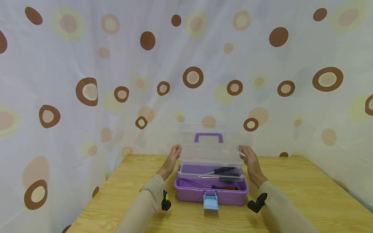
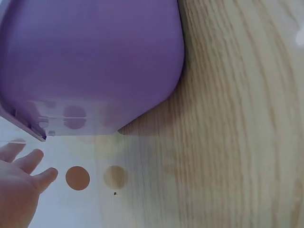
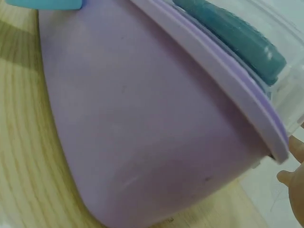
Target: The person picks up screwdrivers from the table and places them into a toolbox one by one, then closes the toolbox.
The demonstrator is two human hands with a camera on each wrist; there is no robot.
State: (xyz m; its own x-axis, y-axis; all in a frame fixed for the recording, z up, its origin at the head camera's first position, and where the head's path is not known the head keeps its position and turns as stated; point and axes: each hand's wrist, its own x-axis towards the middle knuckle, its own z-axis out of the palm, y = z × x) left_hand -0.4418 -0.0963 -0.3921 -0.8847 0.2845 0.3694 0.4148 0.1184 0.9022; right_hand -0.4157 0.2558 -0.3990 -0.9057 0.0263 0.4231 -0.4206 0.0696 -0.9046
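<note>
A purple toolbox (image 1: 211, 195) stands on the table with its clear lid (image 1: 209, 154) raised. My left hand (image 1: 170, 161) holds the lid's left edge at the fingertips; its other fingers (image 2: 45, 176) are spread beside the box. At the lid's right edge, my right hand (image 1: 252, 164) grips with bent fingers, and only part of it shows in the right wrist view. Inside lie a black-handled screwdriver (image 1: 224, 170), a second dark-handled tool (image 1: 228, 177), and a screwdriver with a red and black handle (image 1: 224, 187) near the front. The purple carrying handle (image 1: 208, 134) is on the lid.
A light blue latch (image 1: 210, 201) hangs down at the box's front. The wooden table (image 1: 291, 187) extends to both sides, and a curtain with brown and yellow circles (image 1: 192, 51) hangs behind. Black wrist devices (image 1: 257, 203) sit on both forearms.
</note>
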